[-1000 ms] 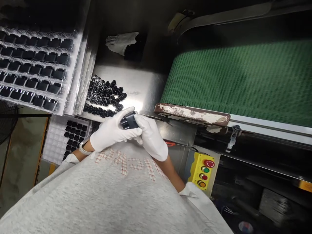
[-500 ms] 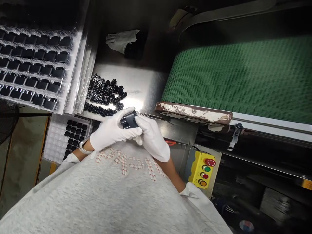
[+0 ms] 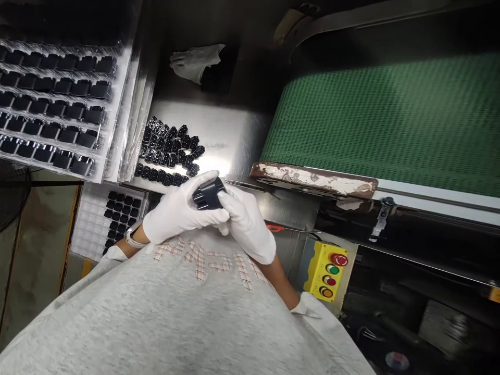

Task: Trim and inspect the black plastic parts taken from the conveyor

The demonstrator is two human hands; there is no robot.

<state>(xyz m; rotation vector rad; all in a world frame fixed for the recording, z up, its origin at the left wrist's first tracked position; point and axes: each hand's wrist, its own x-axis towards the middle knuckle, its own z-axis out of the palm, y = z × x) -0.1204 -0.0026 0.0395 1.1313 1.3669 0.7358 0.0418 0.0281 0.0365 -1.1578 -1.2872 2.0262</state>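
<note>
The metal table is smooth brushed steel with a bright sheen; the black parts lying in rows on it look like glossy moulded plastic, as does the black part at the table's near edge, pinched between the left hand and right hand, both in matt white cloth gloves; left of the table the trays are clear, shiny thin plastic; right of it the conveyor belt is green with a rough, dimpled weave; its end plate shows chipped, flaking paint
</note>
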